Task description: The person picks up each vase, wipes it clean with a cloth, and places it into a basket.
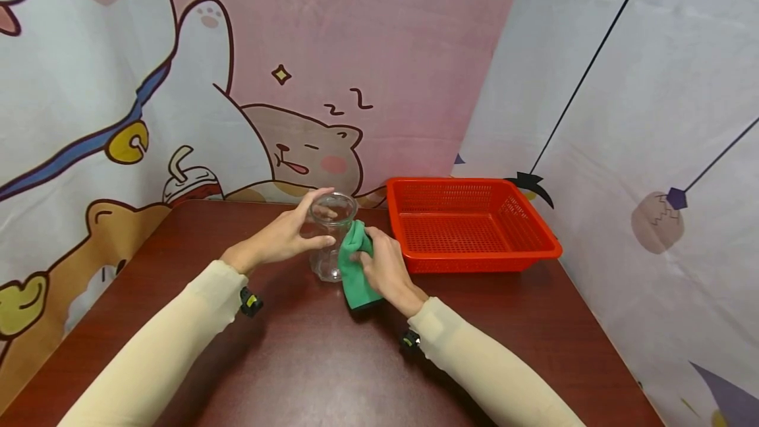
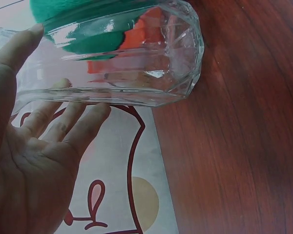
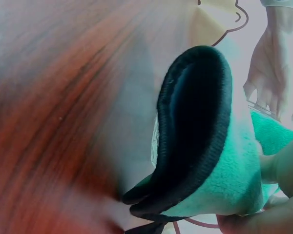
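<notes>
Dark red tabletop (image 1: 308, 361), red plastic basket (image 1: 468, 263) at its far right corner; the clear glass jar (image 1: 323, 263) stands upright towards the far edge; left hand (image 1: 281, 234) spread around it, so loose that it could tip; right hand (image 1: 387, 267) pinching the green cloth (image 1: 356, 282) beside it, and one hard shove might slide that smooth glass into the basket!

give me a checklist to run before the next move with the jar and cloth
1. Glass jar upright: ok.
2. Left hand firmly gripping the jar: cannot tell; thumb and fingers flank it.
3. Right hand holding the green cloth: ok.
4. Cloth spread flat: not ok, it is folded over.
5. Jar dry inside: cannot tell.
6. Red basket upright: ok.
</notes>
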`<state>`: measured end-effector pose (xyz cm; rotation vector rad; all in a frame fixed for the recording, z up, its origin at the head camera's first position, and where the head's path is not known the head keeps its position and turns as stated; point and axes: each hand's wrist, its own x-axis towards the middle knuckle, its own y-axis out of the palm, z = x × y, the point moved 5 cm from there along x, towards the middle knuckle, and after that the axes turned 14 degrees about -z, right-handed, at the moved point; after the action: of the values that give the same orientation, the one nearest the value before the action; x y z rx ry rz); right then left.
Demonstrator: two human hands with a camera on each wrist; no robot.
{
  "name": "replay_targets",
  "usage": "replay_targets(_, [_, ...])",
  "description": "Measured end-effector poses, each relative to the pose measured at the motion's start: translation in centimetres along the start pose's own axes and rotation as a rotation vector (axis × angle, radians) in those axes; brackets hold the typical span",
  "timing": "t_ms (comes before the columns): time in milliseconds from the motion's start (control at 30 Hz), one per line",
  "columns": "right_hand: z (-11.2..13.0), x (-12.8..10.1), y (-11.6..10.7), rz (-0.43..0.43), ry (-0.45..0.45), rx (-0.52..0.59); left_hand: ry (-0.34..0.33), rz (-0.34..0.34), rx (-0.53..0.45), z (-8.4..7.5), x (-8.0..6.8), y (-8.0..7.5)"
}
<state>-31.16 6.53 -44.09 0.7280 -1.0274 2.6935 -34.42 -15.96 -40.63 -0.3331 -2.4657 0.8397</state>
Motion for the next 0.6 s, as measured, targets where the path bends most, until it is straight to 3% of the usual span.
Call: replay_targets(600, [0.7, 1.3, -0.9, -0.116, 0.006, 0.169, 0.007, 0.009, 0.001, 0.1, 0.1, 0.0])
